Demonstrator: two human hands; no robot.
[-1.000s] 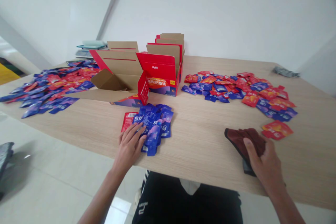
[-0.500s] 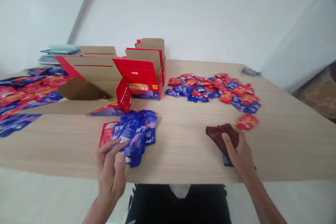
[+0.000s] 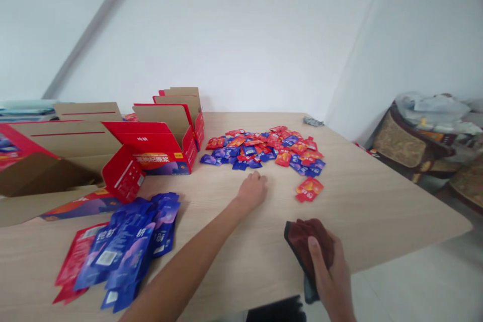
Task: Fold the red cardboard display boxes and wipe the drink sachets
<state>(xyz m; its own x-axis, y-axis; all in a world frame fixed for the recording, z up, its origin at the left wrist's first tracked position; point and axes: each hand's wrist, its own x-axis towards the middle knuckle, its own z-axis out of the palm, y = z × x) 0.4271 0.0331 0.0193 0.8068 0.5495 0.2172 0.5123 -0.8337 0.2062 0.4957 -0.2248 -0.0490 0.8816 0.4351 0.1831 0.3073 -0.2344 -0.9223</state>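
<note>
My left hand (image 3: 252, 190) is stretched across the table, just in front of a mixed pile of red and blue sachets (image 3: 249, 151). Its back faces me and the fingers point away, mostly hidden, so their grip does not show. My right hand (image 3: 332, 271) is closed around a folded dark red cloth item with black edging (image 3: 311, 241), its thumb on top; the exact kind is unclear. A single red sachet (image 3: 310, 188) lies between that hand and the pile. To the left, a stack of blue pouches (image 3: 126, 246) overlaps a red pouch (image 3: 81, 256).
An open cardboard box (image 3: 71, 161) lies at the left, its flaps spread. Behind it stand several open red boxes (image 3: 160, 161). A small grey item (image 3: 313, 121) is at the table's far edge. A patterned chair (image 3: 403, 141) with plastic bags stands beyond the right side.
My left hand has left the blue pouches and moved right and forward towards the sachet pile. The view has turned right. My right hand keeps its hold on the dark red cloth item.
</note>
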